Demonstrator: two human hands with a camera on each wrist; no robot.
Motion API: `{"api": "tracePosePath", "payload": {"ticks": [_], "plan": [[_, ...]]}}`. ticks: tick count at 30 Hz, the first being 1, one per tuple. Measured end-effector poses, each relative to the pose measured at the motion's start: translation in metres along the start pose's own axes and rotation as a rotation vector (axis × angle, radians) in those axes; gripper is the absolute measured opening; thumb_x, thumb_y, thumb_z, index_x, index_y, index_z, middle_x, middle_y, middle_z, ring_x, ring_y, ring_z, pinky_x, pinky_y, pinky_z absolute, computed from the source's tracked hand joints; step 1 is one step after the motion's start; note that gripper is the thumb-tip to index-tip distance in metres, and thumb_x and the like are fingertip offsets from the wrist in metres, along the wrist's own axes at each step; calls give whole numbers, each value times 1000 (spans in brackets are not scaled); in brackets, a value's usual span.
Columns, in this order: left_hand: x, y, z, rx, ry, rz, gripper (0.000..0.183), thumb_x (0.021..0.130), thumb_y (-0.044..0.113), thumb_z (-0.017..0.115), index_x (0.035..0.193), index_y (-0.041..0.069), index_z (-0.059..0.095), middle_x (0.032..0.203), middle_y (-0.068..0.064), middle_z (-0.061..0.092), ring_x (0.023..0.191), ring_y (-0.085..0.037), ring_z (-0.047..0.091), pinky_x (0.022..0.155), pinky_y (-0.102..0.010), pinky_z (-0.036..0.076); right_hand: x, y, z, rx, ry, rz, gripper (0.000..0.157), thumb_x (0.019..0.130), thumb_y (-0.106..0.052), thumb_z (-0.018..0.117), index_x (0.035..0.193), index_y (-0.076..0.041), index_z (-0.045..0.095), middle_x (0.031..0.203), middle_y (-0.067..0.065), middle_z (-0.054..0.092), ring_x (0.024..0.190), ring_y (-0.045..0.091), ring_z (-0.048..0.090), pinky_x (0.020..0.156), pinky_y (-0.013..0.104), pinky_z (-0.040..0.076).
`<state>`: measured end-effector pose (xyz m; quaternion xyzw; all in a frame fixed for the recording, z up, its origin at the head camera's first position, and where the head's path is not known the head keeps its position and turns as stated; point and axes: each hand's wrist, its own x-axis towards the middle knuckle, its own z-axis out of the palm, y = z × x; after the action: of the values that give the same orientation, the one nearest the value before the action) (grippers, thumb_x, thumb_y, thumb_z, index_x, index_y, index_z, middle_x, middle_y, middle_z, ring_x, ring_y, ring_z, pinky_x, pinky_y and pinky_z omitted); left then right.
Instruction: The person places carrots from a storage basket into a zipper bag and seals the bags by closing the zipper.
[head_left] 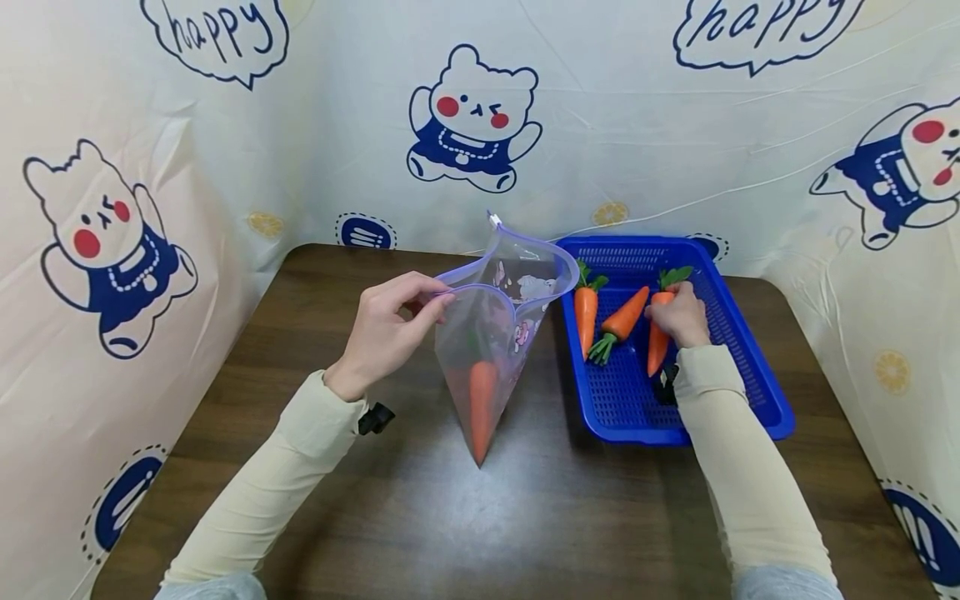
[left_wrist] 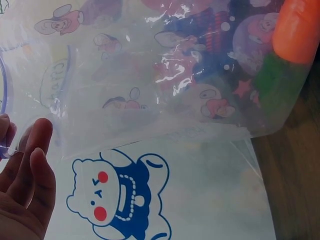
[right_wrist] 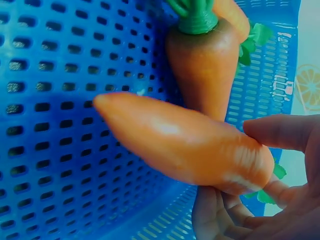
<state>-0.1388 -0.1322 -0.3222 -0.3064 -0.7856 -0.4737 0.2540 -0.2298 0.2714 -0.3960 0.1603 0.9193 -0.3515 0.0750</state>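
My left hand (head_left: 393, 329) pinches the purple-edged rim of a clear zip bag (head_left: 457, 337) and holds it up with its mouth gaping. One carrot (head_left: 482, 404) lies inside, tip down at the bag's bottom corner; its green top shows through the film in the left wrist view. Over the blue basket, my right hand (head_left: 681, 315) grips another carrot (right_wrist: 185, 145) near its leafy end, thumb on one side and fingers on the other. Two more carrots, one upright along the left wall (head_left: 586, 321) and one slanted (head_left: 624, 315), lie beside it in the basket.
The blue perforated basket (head_left: 637, 435) stands on the right of the dark wooden table (head_left: 360, 517). A white cloth (head_left: 345, 108) printed with cartoon bears hangs behind and at both sides. Small black cameras (head_left: 376, 418) are strapped to the wrists.
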Motion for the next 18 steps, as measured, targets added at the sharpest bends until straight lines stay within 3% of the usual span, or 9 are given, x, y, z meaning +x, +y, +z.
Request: {"api": "tracePosePath", "payload": {"ticks": [8,18], "plan": [[0,0,0,0,6,8,14,81,-5,73,91,4,71,81,-5,69,62,-5,59,52,-21,46,1,-4,0,29,43,-14,65,90,-24,57,144,-1,29,130,29,46,106,38,49,81,45,47],[0,1,1,-4,1,-12,17,81,-6,72,96,2,70,79,-5,67,62,-7,58,52,-20,46,-3,-12,-4,75,65,-61,63,92,-24,56,144,-2,29,133,30,44,111,40,50,84,47,48]]}}
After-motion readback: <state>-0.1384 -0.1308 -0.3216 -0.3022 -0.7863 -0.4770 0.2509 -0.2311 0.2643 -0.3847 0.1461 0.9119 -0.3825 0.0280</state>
